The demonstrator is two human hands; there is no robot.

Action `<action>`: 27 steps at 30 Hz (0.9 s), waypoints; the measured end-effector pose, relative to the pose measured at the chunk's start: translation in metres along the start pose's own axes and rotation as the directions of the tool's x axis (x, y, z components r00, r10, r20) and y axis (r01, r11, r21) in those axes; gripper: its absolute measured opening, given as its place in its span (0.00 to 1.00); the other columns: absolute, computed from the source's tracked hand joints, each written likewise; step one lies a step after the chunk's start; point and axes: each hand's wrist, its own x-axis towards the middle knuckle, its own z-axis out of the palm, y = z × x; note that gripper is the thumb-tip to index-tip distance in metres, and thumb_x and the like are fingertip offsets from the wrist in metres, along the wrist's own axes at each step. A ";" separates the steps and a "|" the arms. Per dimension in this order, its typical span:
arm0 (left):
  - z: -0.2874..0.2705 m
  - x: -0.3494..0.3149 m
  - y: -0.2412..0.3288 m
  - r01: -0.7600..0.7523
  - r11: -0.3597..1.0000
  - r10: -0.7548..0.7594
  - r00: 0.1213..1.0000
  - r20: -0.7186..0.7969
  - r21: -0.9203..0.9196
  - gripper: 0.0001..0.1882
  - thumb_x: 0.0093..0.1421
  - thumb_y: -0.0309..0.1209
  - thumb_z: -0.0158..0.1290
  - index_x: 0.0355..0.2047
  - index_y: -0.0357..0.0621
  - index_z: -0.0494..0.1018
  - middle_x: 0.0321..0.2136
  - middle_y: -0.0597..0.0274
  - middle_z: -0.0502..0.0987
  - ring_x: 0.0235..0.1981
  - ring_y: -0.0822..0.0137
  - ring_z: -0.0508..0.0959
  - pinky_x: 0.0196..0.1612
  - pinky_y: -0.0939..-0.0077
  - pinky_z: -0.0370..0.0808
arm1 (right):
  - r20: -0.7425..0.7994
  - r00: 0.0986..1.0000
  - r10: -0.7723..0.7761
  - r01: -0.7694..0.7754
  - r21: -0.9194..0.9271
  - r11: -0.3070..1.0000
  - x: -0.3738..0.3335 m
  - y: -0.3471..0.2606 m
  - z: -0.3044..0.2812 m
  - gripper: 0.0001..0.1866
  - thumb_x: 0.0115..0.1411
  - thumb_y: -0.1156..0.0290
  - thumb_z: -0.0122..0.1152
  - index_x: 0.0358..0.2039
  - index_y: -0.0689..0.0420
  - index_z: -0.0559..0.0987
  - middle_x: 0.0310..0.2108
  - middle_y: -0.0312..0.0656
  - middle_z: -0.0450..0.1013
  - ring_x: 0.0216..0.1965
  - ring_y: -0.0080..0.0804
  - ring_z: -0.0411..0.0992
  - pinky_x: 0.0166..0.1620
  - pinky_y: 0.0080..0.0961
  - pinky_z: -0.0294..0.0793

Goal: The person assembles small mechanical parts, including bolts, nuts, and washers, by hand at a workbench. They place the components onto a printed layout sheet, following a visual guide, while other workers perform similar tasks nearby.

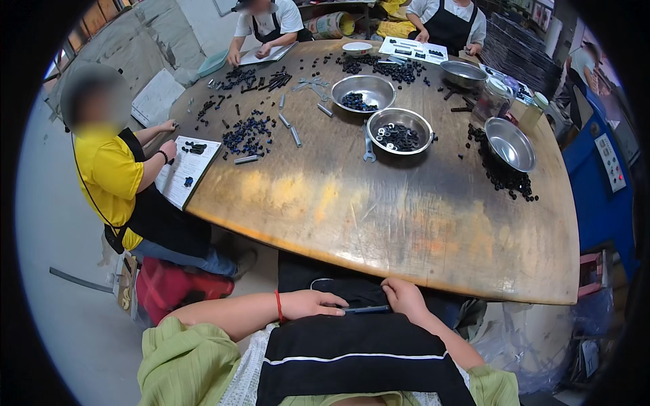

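Observation:
My left hand (313,304), a red band at its wrist, lies low in front of my black apron (352,362). Its fingers are stretched out, with the tips at one end of a thin, dark blue flat object like a phone (367,310), seen nearly edge-on. Just below the table's near edge is my right hand (405,298). Its fingers are curled beside the object's other end, over dark cloth; what they hold, if anything, is hidden.
The wooden table (338,203) spreads ahead, bearing a bowl of washers (398,145), another of bolts (359,101), loose black parts and an open-end wrench (369,145). A co-worker in yellow (112,169) stands left at a sheet board (179,177); others work across the table.

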 end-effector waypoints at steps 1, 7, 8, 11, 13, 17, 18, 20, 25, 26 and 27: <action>0.000 0.000 0.000 0.019 1.000 -0.019 1.000 -0.012 0.019 0.34 0.66 0.55 0.46 0.62 0.43 0.64 0.59 0.48 0.68 0.61 0.54 0.67 0.63 0.67 0.61 | -0.042 0.998 0.042 -0.042 -0.002 0.999 0.003 -0.008 0.005 0.09 0.61 0.67 0.56 0.41 0.55 0.77 0.31 0.53 0.77 0.35 0.54 0.75 0.39 0.44 0.74; -0.014 -0.014 0.003 0.236 0.930 -0.219 0.971 -0.093 0.282 0.36 0.65 0.58 0.44 0.61 0.41 0.65 0.55 0.48 0.73 0.56 0.54 0.72 0.60 0.67 0.65 | -0.036 0.983 0.180 -0.182 -0.048 0.982 0.019 -0.030 0.010 0.07 0.62 0.68 0.55 0.37 0.56 0.76 0.30 0.53 0.76 0.36 0.54 0.75 0.38 0.41 0.73; -0.018 -0.017 0.006 0.285 0.892 -0.263 0.958 -0.111 0.350 0.37 0.65 0.59 0.44 0.61 0.40 0.65 0.55 0.48 0.73 0.56 0.54 0.73 0.59 0.67 0.66 | -0.013 0.983 0.183 -0.184 -0.059 0.981 0.022 -0.032 0.011 0.07 0.62 0.68 0.55 0.37 0.56 0.76 0.30 0.53 0.76 0.36 0.54 0.75 0.38 0.41 0.73; -0.018 -0.006 0.022 0.329 0.852 -0.329 0.942 -0.073 0.408 0.37 0.64 0.59 0.43 0.59 0.40 0.68 0.52 0.47 0.75 0.54 0.54 0.74 0.58 0.66 0.67 | 0.013 0.997 0.082 -0.082 0.035 0.996 0.027 -0.037 0.013 0.07 0.62 0.68 0.55 0.37 0.56 0.75 0.30 0.54 0.75 0.36 0.55 0.74 0.38 0.41 0.73; -0.020 0.006 0.030 0.318 0.917 -0.317 0.947 -0.046 0.239 0.35 0.65 0.58 0.44 0.57 0.40 0.69 0.51 0.48 0.75 0.53 0.56 0.75 0.57 0.68 0.67 | 0.035 0.997 0.072 -0.072 0.008 0.997 0.032 -0.044 0.010 0.07 0.62 0.68 0.54 0.38 0.56 0.76 0.30 0.54 0.75 0.35 0.55 0.74 0.38 0.43 0.73; -0.024 0.019 0.022 0.233 0.972 -0.233 0.972 -0.007 0.040 0.32 0.65 0.55 0.45 0.55 0.40 0.73 0.50 0.51 0.77 0.51 0.61 0.75 0.57 0.70 0.67 | 0.040 0.997 0.070 -0.069 -0.015 0.997 0.037 -0.049 -0.002 0.07 0.62 0.69 0.54 0.38 0.56 0.76 0.30 0.53 0.75 0.35 0.55 0.75 0.38 0.42 0.73; -0.026 0.020 0.022 0.259 0.966 -0.259 0.966 0.015 0.001 0.31 0.65 0.55 0.45 0.54 0.40 0.73 0.50 0.51 0.77 0.51 0.61 0.75 0.56 0.70 0.67 | 0.047 0.996 0.079 -0.079 -0.004 0.997 0.037 -0.048 -0.004 0.07 0.62 0.70 0.54 0.38 0.57 0.76 0.30 0.53 0.75 0.36 0.55 0.74 0.38 0.40 0.73; -0.030 0.024 0.023 0.311 0.947 -0.307 0.950 0.061 -0.077 0.30 0.65 0.54 0.45 0.54 0.41 0.74 0.51 0.53 0.77 0.51 0.63 0.75 0.56 0.71 0.67 | -0.018 1.000 0.021 -0.020 0.019 1.000 0.041 -0.038 0.001 0.06 0.61 0.69 0.55 0.36 0.55 0.77 0.28 0.53 0.76 0.34 0.55 0.75 0.36 0.43 0.73; -0.026 0.031 0.023 0.253 0.967 -0.253 0.967 -0.041 -0.018 0.28 0.63 0.52 0.46 0.50 0.43 0.76 0.45 0.47 0.78 0.45 0.58 0.78 0.50 0.68 0.71 | -0.049 0.999 -0.014 0.018 0.067 0.998 0.049 -0.043 -0.001 0.05 0.60 0.69 0.55 0.35 0.54 0.77 0.28 0.52 0.76 0.33 0.55 0.75 0.35 0.44 0.74; -0.028 0.026 0.027 0.234 0.972 -0.234 0.972 -0.015 0.005 0.28 0.64 0.52 0.45 0.52 0.43 0.75 0.47 0.46 0.77 0.47 0.57 0.77 0.51 0.67 0.71 | -0.047 0.999 -0.023 0.026 0.061 0.998 0.045 -0.046 -0.005 0.05 0.60 0.69 0.55 0.35 0.54 0.78 0.28 0.52 0.76 0.33 0.55 0.75 0.35 0.43 0.74; -0.031 0.024 0.031 0.215 0.976 -0.215 0.976 0.017 0.024 0.28 0.64 0.51 0.45 0.53 0.43 0.74 0.49 0.45 0.76 0.49 0.55 0.76 0.52 0.67 0.70 | -0.042 0.999 -0.027 0.030 0.056 0.998 0.041 -0.046 -0.006 0.05 0.60 0.69 0.56 0.35 0.54 0.78 0.28 0.52 0.76 0.33 0.55 0.75 0.35 0.43 0.74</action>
